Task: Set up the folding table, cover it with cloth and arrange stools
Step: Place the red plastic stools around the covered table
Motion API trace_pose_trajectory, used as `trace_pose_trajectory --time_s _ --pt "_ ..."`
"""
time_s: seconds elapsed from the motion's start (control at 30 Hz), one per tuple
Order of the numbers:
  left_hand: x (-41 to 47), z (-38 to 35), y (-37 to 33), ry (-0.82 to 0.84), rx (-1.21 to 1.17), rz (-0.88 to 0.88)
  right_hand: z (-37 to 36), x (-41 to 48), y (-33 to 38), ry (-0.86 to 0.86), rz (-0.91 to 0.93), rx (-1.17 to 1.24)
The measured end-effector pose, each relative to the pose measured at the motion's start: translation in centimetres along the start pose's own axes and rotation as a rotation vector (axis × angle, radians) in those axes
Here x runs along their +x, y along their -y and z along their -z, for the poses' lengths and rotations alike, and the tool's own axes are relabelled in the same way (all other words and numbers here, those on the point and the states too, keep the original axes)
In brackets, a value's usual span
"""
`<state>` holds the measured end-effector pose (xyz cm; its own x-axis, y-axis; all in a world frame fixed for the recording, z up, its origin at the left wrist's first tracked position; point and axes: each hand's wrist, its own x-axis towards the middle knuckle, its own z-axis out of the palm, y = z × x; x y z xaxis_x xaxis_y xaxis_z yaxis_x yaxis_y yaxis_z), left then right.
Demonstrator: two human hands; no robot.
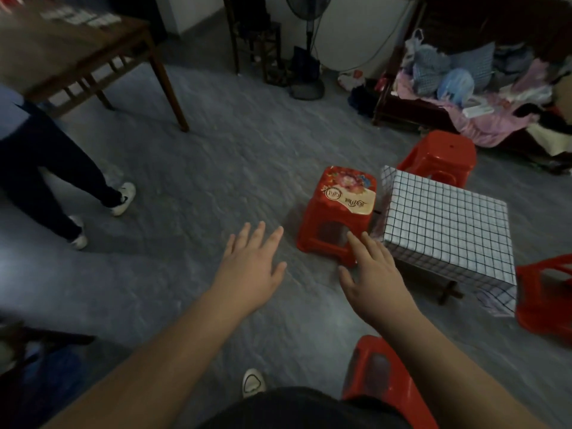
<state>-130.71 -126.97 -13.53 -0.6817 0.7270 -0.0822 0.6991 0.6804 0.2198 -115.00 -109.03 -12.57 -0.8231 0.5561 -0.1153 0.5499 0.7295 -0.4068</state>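
2 empty hands hover over a grey floor beside a low folding table draped in white cloth with a black grid [445,224].

The left hand [252,267] and right hand [374,280] are both palm-down with fingers spread, gripping nothing. Whether the right fingertips touch the red plastic stool with a floral printed seat [340,212] cannot be told. That stool stands just beside the table's left end. A plain red plastic stool [439,156] stands behind the table, another red stool [548,292] at the right edge, and a 4th red stool [380,373] under the right forearm. Another person's dark-trousered legs [46,181] stand near a brown wooden table [77,48] at far left.
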Motion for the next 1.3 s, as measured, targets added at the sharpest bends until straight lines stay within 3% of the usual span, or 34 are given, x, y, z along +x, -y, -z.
trace_pose_trajectory --time_s 0.17,0.37,0.7,0.9,1.1,1.3 --pt "4.2 0.5 3.8 0.003 -0.094 0.032 -0.8 4.7 3.4 0.029 0.006 0.006" --pt "12.8 0.9 5.3 0.049 -0.112 -0.007 -1.0 12.6 2.6 0.009 -0.070 0.030" --pt "36.7 1.7 1.9 0.089 0.001 -0.105 0.7 31.9 -5.6 0.001 -0.167 0.163" --pt "50.5 2.7 -2.5 0.134 0.002 -0.180 5.2 42.6 -11.3 -0.013 -0.221 0.105" --pt "61.9 2.1 -6.8 0.203 0.058 -0.357 7.2 48.3 -15.2 -0.047 -0.358 0.138" --pt "72.6 -1.5 -11.9 0.360 0.068 -0.647 6.8 53.0 -18.9 -0.139 -0.643 0.178"
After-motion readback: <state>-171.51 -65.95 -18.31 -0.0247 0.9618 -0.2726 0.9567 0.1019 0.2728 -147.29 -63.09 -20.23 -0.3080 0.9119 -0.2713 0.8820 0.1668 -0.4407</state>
